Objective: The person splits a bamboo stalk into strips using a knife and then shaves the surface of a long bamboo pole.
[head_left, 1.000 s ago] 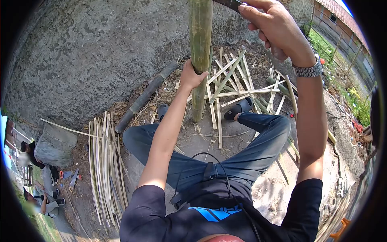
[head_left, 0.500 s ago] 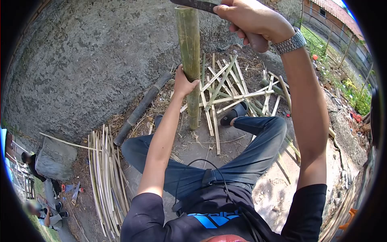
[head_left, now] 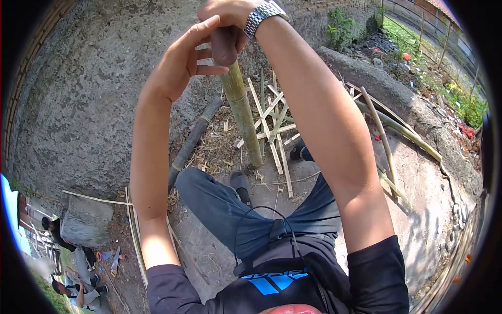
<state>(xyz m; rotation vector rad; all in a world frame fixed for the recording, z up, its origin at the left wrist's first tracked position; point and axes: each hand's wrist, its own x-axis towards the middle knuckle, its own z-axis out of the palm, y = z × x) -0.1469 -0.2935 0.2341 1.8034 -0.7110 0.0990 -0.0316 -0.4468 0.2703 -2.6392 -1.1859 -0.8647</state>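
A thick green bamboo pole [head_left: 242,112] stands on the ground between my legs, leaning a little, its top hidden behind my hands. At the top of the view my right hand [head_left: 230,15] is closed around the dark wooden handle [head_left: 224,47] of a knife, whose blade is not visible. Close beside the handle is my left hand [head_left: 180,60], fingers apart and off the pole; whether it touches the handle or my right hand is unclear. Split bamboo strips [head_left: 266,112] lie crossed on the ground behind the pole.
A dark bamboo length [head_left: 194,137] lies near the rough wall [head_left: 94,99]. Long strips [head_left: 137,235] lie at left, beside a stone block [head_left: 86,220]. Hand saws [head_left: 115,261] and two other people [head_left: 86,293] [head_left: 58,230] are at lower left. More poles [head_left: 384,141] lie at right.
My left hand has let go of the pole and risen to its top. My right hand has moved left with the knife. The pole leans more, and my legs have shifted.
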